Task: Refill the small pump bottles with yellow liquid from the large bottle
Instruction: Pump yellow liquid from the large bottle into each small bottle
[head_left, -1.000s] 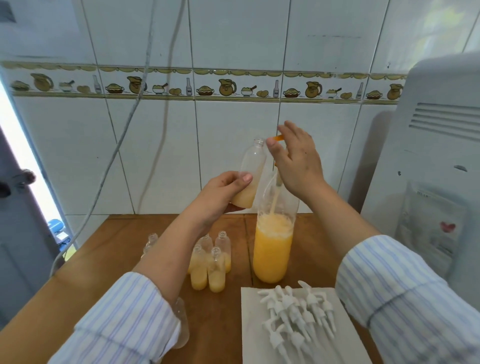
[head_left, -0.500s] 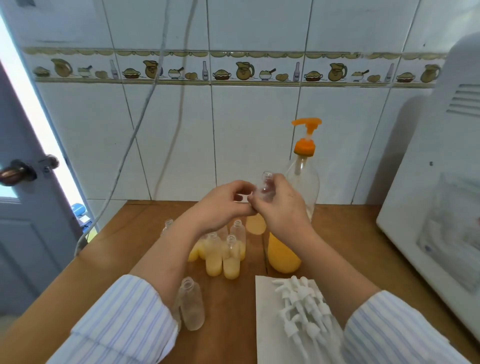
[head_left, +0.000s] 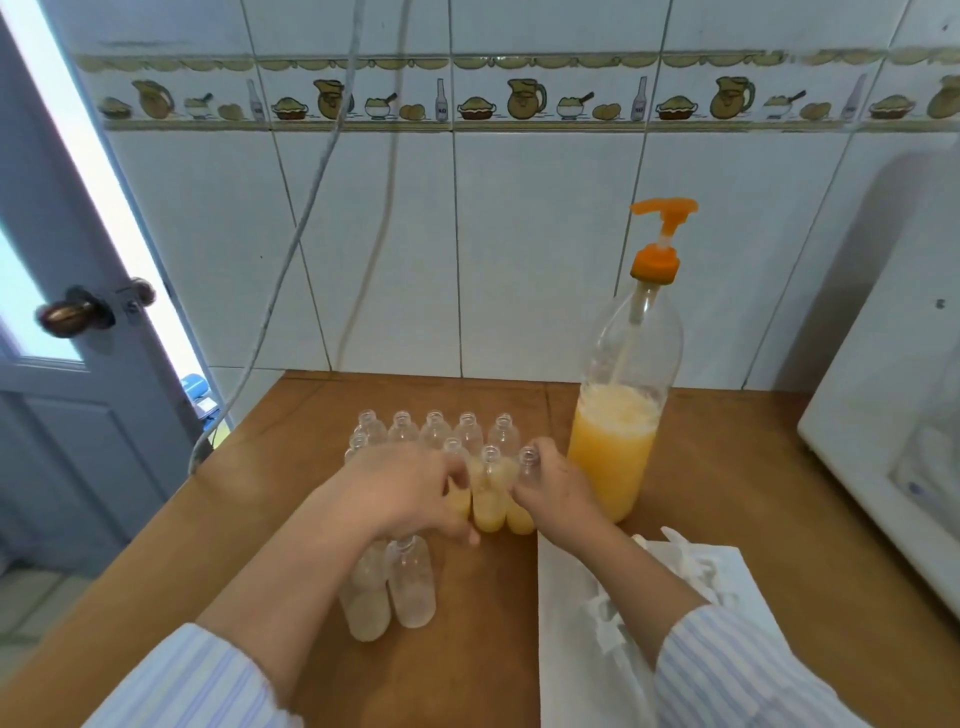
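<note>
The large clear bottle (head_left: 615, 447), about a third full of yellow liquid, stands at the back right of the wooden table under its orange pump (head_left: 657, 254). Left of it stands a cluster of small open bottles (head_left: 435, 430); the front ones hold yellow liquid (head_left: 488, 506). My right hand (head_left: 561, 491) grips the rightmost partly filled small bottle (head_left: 525, 467) by its upper part, standing on the table. My left hand (head_left: 405, 493) curls around the leftmost filled bottle (head_left: 461, 506) of that front row. Two more small bottles (head_left: 410, 587) stand nearer me, under my left wrist.
A white sheet (head_left: 582, 582) with white pump heads (head_left: 683, 558) lies front right, partly hidden by my right arm. A white appliance (head_left: 883, 441) fills the right edge. A cable (head_left: 311, 208) hangs down the tiled wall. A door with a knob (head_left: 78, 312) stands left.
My hands came down from the large bottle's pump with the small bottle and lowered it into the front row. My right hand has let go of the pump. The view tilted down.
</note>
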